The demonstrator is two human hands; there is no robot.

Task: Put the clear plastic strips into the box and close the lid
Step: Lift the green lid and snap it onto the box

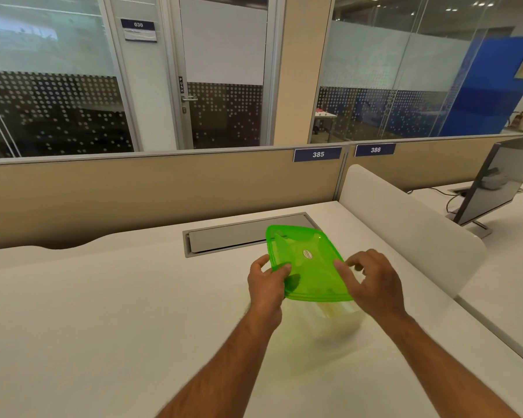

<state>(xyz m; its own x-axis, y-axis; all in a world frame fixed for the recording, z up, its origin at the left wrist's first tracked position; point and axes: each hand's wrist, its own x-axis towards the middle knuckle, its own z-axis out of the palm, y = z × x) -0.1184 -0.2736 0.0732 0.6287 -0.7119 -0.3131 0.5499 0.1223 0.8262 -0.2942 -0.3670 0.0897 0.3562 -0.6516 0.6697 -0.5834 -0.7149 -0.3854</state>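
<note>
A translucent green lid (307, 260) lies over a clear plastic box (335, 315) on the white desk (103, 312). The box shows only faintly below the lid's near edge, with pale strips dimly visible inside. My left hand (267, 282) grips the lid's left edge, thumb on top. On the lid's right edge rests my right hand (372, 282), fingers curled and one finger lying on the green surface. The lid tilts slightly, with its far end over the desk's cable hatch.
A grey cable hatch (239, 235) is set into the desk just behind the lid. A white rounded divider (411, 233) stands to the right, with a monitor (495, 185) beyond it. A beige partition (163, 185) runs along the desk's back.
</note>
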